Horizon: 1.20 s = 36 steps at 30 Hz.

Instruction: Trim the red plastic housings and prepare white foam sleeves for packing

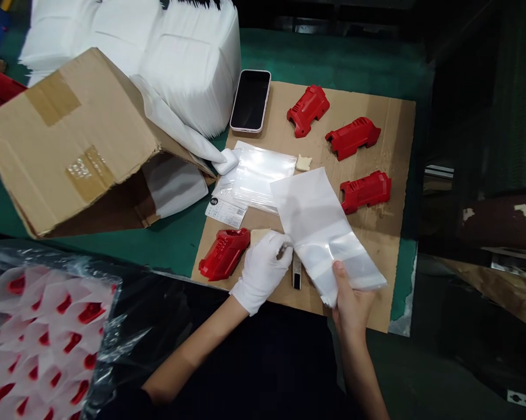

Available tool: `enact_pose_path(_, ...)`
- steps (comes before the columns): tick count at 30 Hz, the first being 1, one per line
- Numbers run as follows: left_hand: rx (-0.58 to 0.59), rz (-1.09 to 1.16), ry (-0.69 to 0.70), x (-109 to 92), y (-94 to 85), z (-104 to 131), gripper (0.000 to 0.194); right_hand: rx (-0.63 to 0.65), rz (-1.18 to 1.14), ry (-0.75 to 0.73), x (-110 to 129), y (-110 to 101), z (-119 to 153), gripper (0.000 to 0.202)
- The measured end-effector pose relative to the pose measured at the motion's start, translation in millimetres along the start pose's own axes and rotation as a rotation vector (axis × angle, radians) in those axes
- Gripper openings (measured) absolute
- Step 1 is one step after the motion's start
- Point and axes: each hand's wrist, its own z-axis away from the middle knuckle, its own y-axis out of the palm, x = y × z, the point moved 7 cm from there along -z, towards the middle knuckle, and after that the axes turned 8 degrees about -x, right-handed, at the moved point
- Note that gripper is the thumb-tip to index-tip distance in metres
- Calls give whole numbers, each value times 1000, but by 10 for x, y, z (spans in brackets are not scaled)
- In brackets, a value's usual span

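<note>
My right hand (pixel 353 297), bare, grips a clear plastic bag (pixel 319 221) by its near end, thumb on top and fingers underneath. The bag looks milky at its far part and shiny near the thumb; whether it is one or several layers I cannot tell. My left hand (pixel 265 268) wears a white glove. Its thumb and fingers are curled into a pinch at the bag's left edge, and what is between them is hidden. Left of the glove lies a red plastic housing (pixel 224 254). A dark-tipped cutter-like tool (pixel 297 271) rests between my hands, partly under the bag.
Three more red housings (pixel 309 111) lie on the cardboard sheet (pixel 389 233). Flat clear bags (pixel 263 175), a printed label (pixel 226 212) and a phone (pixel 251 100) are there too. Leftward stand an open carton (pixel 70 134), white foam sleeves (pixel 188 64) and a bin of wrapped red parts (pixel 39 338).
</note>
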Motion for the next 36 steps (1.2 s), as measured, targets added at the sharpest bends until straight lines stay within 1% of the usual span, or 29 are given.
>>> enact_pose_path(9,26,77,6,-31,-41,5,10,-13,-34,28,-35,25,17,62)
enact_pose_path(13,10,99,11,-65,-62,22,10,-9,-60,82,-104,15,27,66)
enact_pose_path(15,-6,103,29,-90,-70,34,10,-13,-68,72,-99,7,29,67)
enact_pose_path(17,-17,100,49,-112,-63,46,10,-16,-66,58,-79,8,32,69)
enact_pose_path(20,-23,89,57,-138,-27,69,11,-17,-71,110,-86,36,52,73)
enact_pose_path(22,-21,88,58,-166,6,93,11,-26,-84,111,-66,60,77,72)
enact_pose_path(27,7,74,67,-251,71,155,14,-86,-33,-98,74,67,110,57)
enact_pose_path(30,63,38,80,-265,97,171,13,-104,31,-164,106,42,82,53)
enact_pose_path(33,99,37,100,-279,71,161,14,-96,176,-275,181,37,73,52)
enact_pose_path(36,140,57,106,-328,10,121,7,-103,286,-386,258,27,109,46)
